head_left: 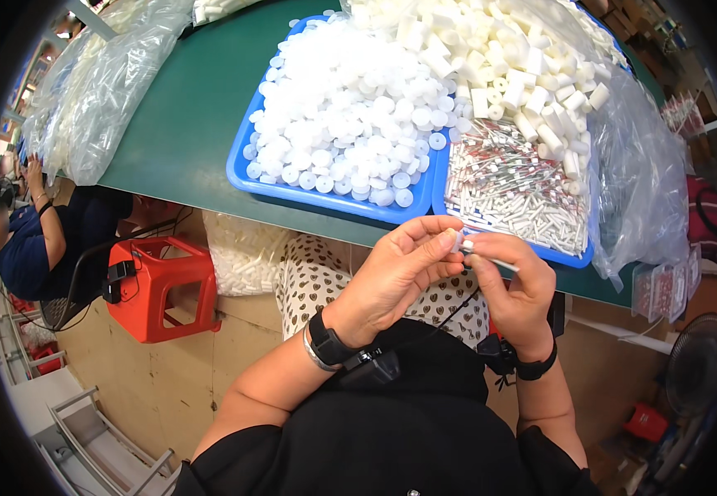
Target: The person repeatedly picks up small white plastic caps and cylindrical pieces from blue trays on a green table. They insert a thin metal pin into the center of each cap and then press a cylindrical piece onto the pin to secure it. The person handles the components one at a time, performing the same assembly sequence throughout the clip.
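In front of my body, just off the table's near edge, my two hands meet at the fingertips. My left hand (387, 273) is closed, pinching a small translucent white disc (458, 240) between thumb and fingers. My right hand (517, 293) is closed around a thin white stick (505, 264), with a small white end piece (468, 245) right against the disc. Whether the two parts are joined cannot be made out. Beyond the hands lie a heap of similar discs (334, 116), white cylinders (536, 74) and thin white sticks with reddish wires (511, 178).
A blue tray (325, 202) holds the discs; a second blue tray (569, 258) holds the sticks. Both rest on a green table (176, 107). Plastic bags (123, 91) lie at the left. A red stool (164, 289) stands below, near a seated person (40, 236). A fan (699, 364) is at right.
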Available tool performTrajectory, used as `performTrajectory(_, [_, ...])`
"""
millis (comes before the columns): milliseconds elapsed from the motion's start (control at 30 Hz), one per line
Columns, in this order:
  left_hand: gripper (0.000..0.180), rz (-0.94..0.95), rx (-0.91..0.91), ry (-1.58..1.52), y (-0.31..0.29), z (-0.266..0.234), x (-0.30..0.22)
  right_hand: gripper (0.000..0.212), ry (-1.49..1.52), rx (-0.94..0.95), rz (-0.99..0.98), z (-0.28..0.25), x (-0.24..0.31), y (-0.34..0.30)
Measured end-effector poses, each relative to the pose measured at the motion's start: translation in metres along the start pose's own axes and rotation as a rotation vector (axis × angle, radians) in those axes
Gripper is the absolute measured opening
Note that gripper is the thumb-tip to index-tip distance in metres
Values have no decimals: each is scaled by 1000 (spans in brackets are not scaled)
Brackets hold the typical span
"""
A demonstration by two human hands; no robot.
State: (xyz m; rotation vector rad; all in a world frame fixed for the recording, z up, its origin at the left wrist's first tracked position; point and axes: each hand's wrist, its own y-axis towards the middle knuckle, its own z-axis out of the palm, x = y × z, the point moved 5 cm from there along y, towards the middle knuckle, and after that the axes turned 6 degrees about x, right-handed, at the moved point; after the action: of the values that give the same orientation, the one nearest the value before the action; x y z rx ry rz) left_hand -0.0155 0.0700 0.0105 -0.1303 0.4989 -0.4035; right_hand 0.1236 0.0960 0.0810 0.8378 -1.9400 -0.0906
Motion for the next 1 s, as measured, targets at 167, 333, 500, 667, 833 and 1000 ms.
performTrajectory(167, [29, -29, -3, -37, -1, -5, 2, 13, -153, 54, 130, -1, 1, 0])
performTrajectory(333, [32, -35, -12, -36, 0, -9, 11, 7, -304, 104, 115, 1, 5, -2])
performTrajectory(500, [33, -6, 33, -69, 1, -10, 24, 5, 153, 37, 451, 9, -17, -13])
performTrajectory(667, [34, -56, 30, -138, 3, -14, 31, 20, -421, 83, -75, 13, 3, -5])
performTrajectory(833, [34, -69, -14, -103, 4, -16, 29, 22, -418, 139, -87, 13, -6, -8])
performTrajectory(1000, [33, 44, -80, 33, -2, -16, 11, 12, -176, 206, 149, -9, -16, -3])
